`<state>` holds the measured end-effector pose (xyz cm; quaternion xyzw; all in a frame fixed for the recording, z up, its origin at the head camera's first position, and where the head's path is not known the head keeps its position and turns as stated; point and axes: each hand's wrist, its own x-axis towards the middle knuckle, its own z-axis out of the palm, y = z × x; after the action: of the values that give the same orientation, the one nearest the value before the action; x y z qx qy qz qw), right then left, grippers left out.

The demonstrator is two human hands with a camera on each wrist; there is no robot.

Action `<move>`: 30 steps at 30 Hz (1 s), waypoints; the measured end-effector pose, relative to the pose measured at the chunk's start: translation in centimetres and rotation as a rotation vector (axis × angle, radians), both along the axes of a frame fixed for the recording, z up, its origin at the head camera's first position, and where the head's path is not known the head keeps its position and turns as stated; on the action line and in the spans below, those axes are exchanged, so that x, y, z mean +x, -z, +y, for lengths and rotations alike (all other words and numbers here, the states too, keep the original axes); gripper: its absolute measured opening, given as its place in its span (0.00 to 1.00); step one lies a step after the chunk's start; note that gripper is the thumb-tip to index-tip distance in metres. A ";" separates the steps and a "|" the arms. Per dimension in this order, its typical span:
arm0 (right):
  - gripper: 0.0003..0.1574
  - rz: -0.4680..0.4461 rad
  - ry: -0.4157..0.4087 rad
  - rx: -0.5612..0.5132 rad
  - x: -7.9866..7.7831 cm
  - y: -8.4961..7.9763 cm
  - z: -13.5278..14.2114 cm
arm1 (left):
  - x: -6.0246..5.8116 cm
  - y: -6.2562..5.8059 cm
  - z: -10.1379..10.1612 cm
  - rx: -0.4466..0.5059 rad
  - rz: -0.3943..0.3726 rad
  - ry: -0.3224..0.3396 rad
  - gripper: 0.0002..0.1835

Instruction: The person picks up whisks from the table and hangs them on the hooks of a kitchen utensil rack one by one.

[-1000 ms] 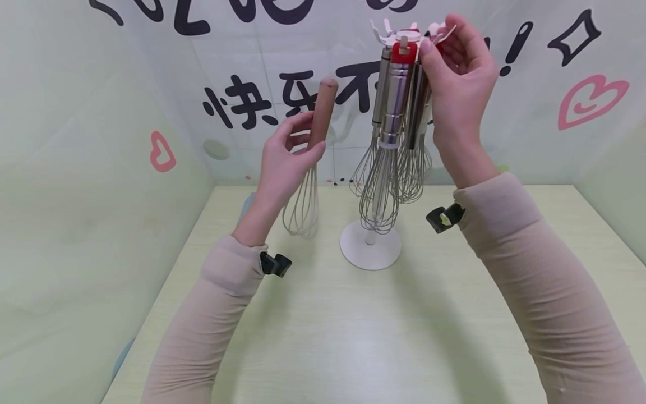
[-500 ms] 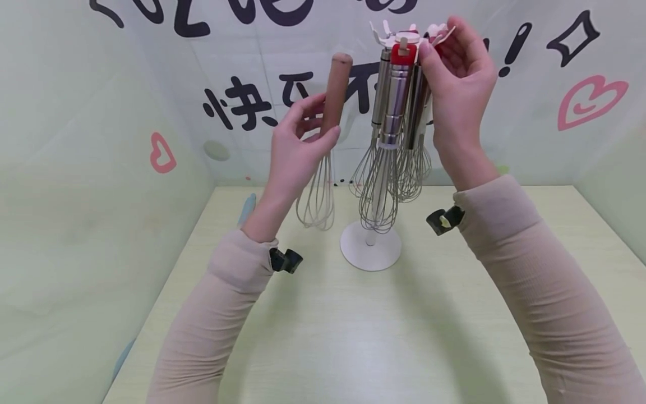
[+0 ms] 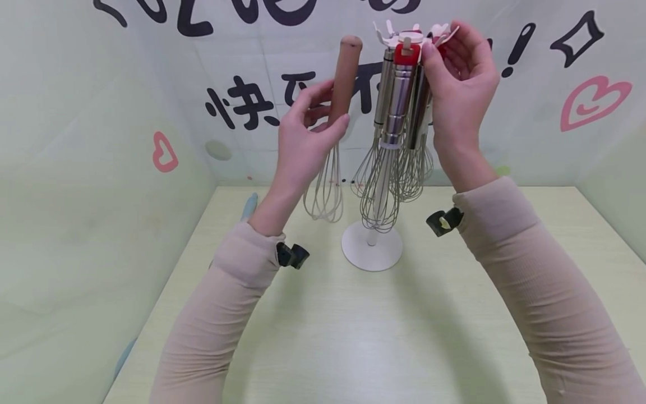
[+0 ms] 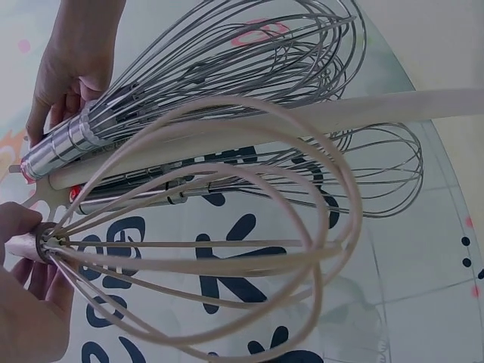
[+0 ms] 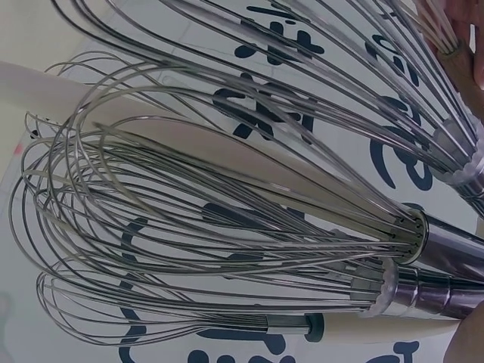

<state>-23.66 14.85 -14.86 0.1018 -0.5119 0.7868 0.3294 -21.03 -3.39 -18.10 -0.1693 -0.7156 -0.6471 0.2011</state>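
Observation:
My left hand [image 3: 303, 140] grips a whisk [image 3: 347, 70] by its brown wooden-looking handle, wires pointing down, just left of a white rotary rack [image 3: 372, 255]. In the left wrist view, the pale loops of this whisk [image 4: 325, 261] overlap the rack's pole. Up at the rack's hooks, my right hand [image 3: 464, 95] pinches one arm of the top between thumb and fingers. Several whisks [image 3: 396, 106] with metal handles hang there, one by a red loop. Their wire heads [image 5: 197, 219] crowd together in the right wrist view, and a whisk with a pale handle [image 5: 386, 329] hangs among them.
The rack's round base stands on a pale wood table [image 3: 373, 336]. A blue object [image 3: 249, 206] lies behind my left forearm. Behind the table hangs a white backdrop [image 3: 303, 168] with black writing and pink hearts.
My left hand has carried the whisk up and to the right, closer to the rack. The right hand stays on the rack's top.

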 end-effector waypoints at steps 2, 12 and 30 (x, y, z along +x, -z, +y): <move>0.21 0.006 0.003 -0.002 0.0 0.0 0.0 | 0.0 -0.2 0.1 -0.005 0.013 -0.002 0.28; 0.20 0.014 0.005 0.006 0.2 -0.1 -0.1 | -0.2 -0.8 0.3 -0.028 0.070 -0.009 0.26; 0.19 0.014 0.013 0.016 0.4 0.0 -0.1 | -0.6 -1.4 1.1 -0.025 0.071 -0.005 0.27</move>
<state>-23.28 14.78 -14.87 0.1066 -0.5164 0.7798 0.3374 -21.58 -2.28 -16.67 -0.1930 -0.7166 -0.6311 0.2258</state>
